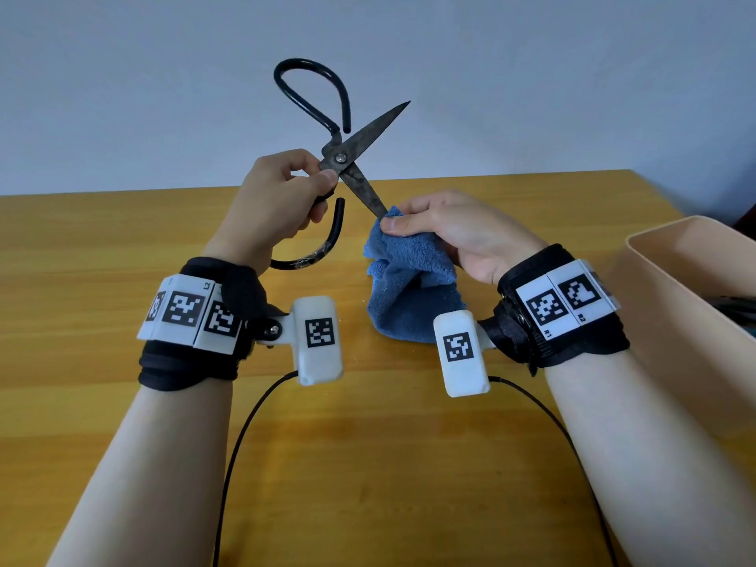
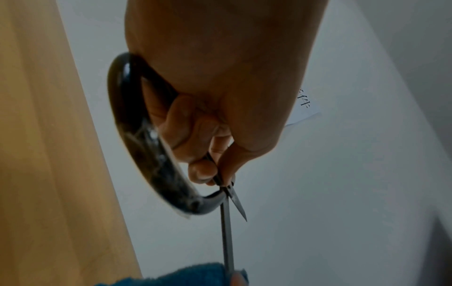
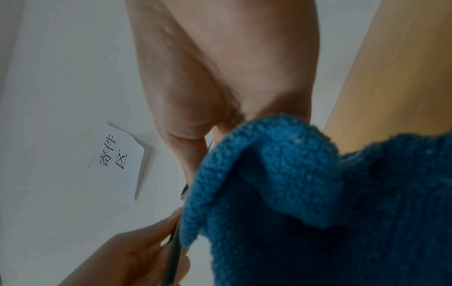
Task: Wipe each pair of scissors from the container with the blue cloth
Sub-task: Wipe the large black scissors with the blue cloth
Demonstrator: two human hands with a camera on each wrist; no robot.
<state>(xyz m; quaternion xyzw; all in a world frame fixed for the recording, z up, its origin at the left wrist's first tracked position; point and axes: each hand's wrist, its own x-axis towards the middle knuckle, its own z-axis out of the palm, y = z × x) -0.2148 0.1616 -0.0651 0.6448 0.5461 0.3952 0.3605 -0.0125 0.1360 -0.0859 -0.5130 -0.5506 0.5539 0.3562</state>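
Large black scissors [image 1: 341,157] with dark, rusty blades stand spread wide above the wooden table [image 1: 122,239]. My left hand [image 1: 282,198] grips one black handle loop, thumb by the pivot. One blade points up and right; the tip of the other is pinched in the blue cloth [image 1: 409,276] by my right hand [image 1: 442,227]. The cloth hangs down to the table. In the left wrist view the handle loop [image 2: 146,147] curves round my fingers and the blade [image 2: 227,241] runs into the cloth [image 2: 186,274]. The cloth [image 3: 318,203] fills the right wrist view.
A beige plastic container [image 1: 691,304] stands at the right edge of the table, with dark objects just visible inside. A pale wall [image 1: 532,75] rises behind the table. A paper note with printed characters [image 3: 117,154] hangs on that wall. Black cables [image 1: 245,435] trail from both wrist cameras.
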